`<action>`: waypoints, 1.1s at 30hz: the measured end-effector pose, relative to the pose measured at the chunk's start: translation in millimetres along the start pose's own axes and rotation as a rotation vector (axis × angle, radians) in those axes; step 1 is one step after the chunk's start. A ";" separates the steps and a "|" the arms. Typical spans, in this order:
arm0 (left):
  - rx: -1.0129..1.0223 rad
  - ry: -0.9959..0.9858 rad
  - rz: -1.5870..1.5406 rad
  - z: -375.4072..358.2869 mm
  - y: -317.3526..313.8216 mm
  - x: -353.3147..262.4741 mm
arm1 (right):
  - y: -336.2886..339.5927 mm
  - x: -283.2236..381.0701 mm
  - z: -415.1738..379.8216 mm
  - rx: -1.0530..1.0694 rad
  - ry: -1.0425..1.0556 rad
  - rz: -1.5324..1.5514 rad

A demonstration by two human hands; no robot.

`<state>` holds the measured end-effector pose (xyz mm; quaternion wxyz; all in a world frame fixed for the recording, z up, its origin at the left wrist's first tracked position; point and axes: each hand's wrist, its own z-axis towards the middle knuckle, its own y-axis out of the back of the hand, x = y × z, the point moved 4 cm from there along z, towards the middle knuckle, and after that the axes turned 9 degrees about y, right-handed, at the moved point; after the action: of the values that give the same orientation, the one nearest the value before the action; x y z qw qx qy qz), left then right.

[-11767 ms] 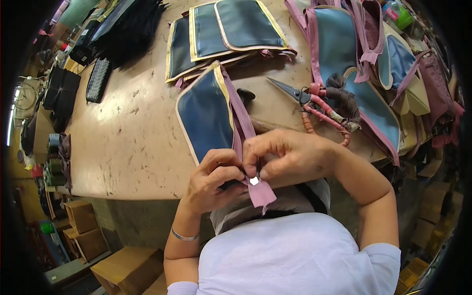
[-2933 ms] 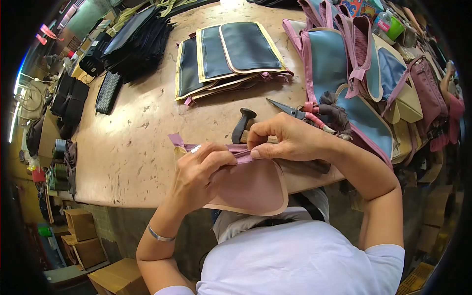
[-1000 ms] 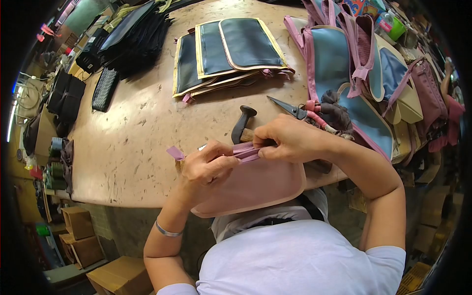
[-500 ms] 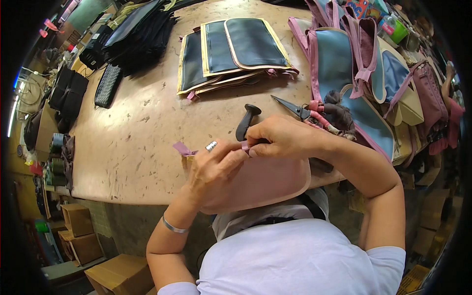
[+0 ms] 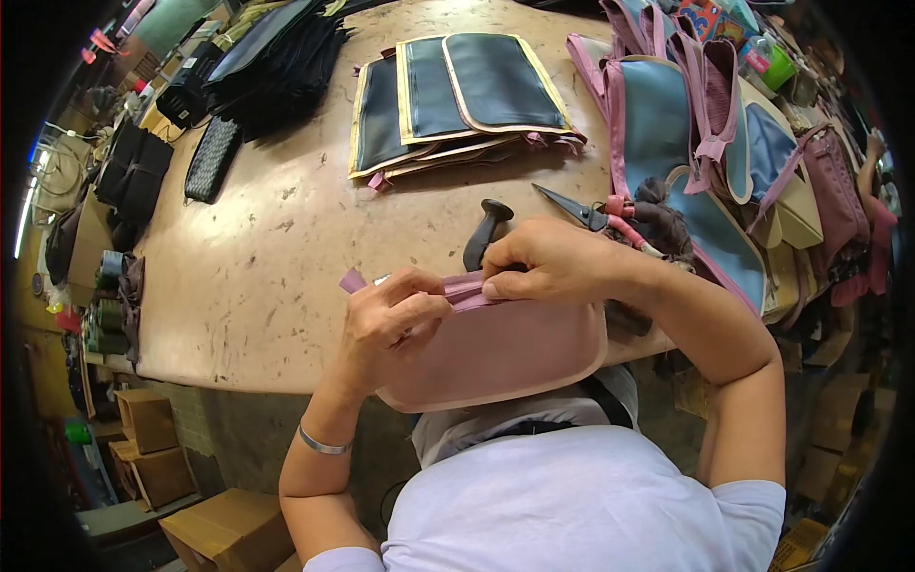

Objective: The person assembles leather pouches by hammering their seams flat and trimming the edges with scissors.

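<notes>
Both hands pinch the zipper [image 5: 467, 289] along the pink pouch [image 5: 505, 353]: left hand [image 5: 386, 319] near the slider, right hand [image 5: 543, 262] closed on the tape. If either pinch loosens, the tape could slip and the zipper buckle.

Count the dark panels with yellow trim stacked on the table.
3, overlapping at the table's far middle: left panel, middle panel, top right panel. More may lie hidden underneath.

One pink pouch [image 5: 505, 348], three dark panels [image 5: 462, 91], one scissors [image 5: 581, 210], two hands [image 5: 391, 319].
</notes>
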<state>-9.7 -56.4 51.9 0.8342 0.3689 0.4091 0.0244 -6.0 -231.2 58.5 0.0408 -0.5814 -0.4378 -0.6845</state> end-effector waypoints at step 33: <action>-0.031 -0.018 0.049 -9.3 20.8 6.7 | -11.4 3.9 12.1 -0.036 0.088 0.105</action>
<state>-6.3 -33.5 57.0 0.8425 0.3662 0.3921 0.0478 -4.5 -214.6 54.7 0.0855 -0.5736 -0.3921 -0.7141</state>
